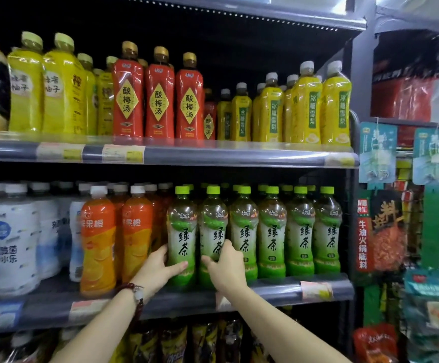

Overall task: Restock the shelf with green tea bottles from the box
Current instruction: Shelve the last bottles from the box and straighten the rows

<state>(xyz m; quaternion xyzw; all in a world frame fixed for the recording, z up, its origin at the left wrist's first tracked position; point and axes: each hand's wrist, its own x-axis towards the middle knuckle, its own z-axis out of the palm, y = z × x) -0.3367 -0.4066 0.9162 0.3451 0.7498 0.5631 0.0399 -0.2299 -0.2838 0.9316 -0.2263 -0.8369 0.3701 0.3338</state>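
Note:
Several green tea bottles with green caps stand in a front row on the middle shelf, with more behind them. My left hand wraps the lower part of the leftmost green tea bottle, thumb across its front. My right hand grips the second green tea bottle low down on its label. Both bottles stand upright on the shelf, close to its front edge. The box is out of view.
Orange drink bottles stand just left of my left hand, white bottles farther left. The upper shelf holds yellow and red bottles. Hanging snack packets fill a rack on the right. Dark packets sit below.

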